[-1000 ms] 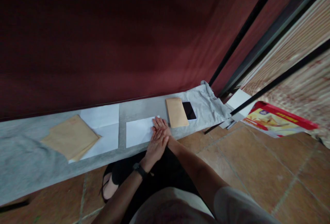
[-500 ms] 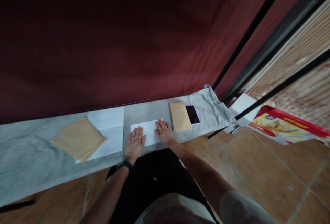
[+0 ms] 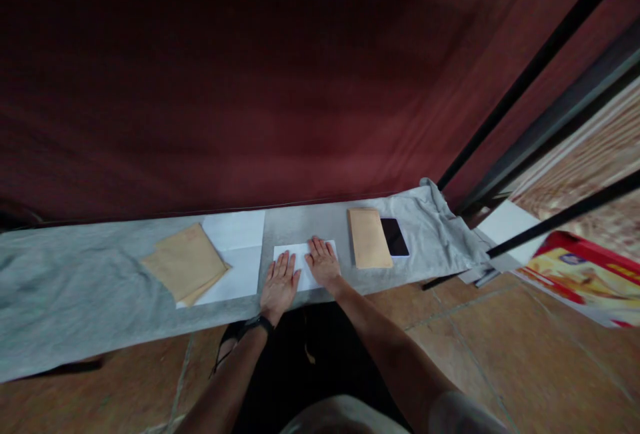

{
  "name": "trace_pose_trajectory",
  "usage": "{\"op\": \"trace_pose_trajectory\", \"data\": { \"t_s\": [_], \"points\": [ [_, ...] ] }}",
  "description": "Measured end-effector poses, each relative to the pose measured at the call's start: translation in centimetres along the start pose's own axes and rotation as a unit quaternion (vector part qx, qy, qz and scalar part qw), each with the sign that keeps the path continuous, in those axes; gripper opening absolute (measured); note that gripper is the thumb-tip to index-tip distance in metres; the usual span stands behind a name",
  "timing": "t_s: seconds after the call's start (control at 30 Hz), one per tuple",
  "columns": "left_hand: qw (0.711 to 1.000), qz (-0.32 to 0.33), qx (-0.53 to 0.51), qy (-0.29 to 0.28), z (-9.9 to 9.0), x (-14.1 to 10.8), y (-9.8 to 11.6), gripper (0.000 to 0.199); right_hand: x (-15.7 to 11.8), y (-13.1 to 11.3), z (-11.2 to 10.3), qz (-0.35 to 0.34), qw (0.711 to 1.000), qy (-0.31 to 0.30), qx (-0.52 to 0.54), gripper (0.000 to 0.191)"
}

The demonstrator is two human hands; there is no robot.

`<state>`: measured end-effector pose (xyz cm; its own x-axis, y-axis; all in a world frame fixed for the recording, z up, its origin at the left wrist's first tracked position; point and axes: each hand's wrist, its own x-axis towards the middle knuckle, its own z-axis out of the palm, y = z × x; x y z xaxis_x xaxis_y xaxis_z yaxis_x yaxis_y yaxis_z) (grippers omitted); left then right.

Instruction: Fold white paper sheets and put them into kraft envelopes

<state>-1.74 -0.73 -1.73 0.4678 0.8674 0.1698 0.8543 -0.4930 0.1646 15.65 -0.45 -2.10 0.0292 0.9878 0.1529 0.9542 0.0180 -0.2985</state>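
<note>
A folded sheet of white paper (image 3: pixel 306 274) lies flat on the cloth-covered bench in front of me. My left hand (image 3: pixel 279 285) presses flat on its left part, fingers stretched out and holding nothing. On the paper's right part rests my right hand (image 3: pixel 323 262), palm down with fingers extended. Just right of that hand is a stack of brown envelopes (image 3: pixel 370 239), partly over a dark-screened phone or tablet (image 3: pixel 395 237). To the left, more brown envelopes (image 3: pixel 187 262) lie askew on a larger white sheet with a crease (image 3: pixel 240 254).
A grey cloth (image 3: pixel 115 314) covers the long narrow bench, bunched at its right end. Behind it rises a dark red panel (image 3: pixel 280 127). Black metal bars (image 3: pixel 525 81) slant at the right. A red and yellow box (image 3: pixel 585 277) stands beyond the bench's right end, over the tiled floor (image 3: pixel 465 334).
The view has shifted, so the bench and its things appear farther right. My right hand has slid slightly left on the paper, nearer my left hand. Both hands stay flat on the paper.
</note>
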Motion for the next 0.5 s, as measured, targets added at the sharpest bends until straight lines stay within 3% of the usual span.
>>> {"op": "trace_pose_trajectory", "data": {
  "t_s": [0.17,0.5],
  "points": [
    [1.0,-0.006,-0.011,0.001,-0.1,0.0,0.0,0.059,-1.4,1.8,-0.4,0.032,0.999,0.029,-0.02,0.056],
    [1.0,-0.011,-0.024,0.006,-0.9,-0.2,0.3,0.06,-5.9,2.7,0.0,0.067,0.991,0.109,-0.037,0.058]
  ]
}}
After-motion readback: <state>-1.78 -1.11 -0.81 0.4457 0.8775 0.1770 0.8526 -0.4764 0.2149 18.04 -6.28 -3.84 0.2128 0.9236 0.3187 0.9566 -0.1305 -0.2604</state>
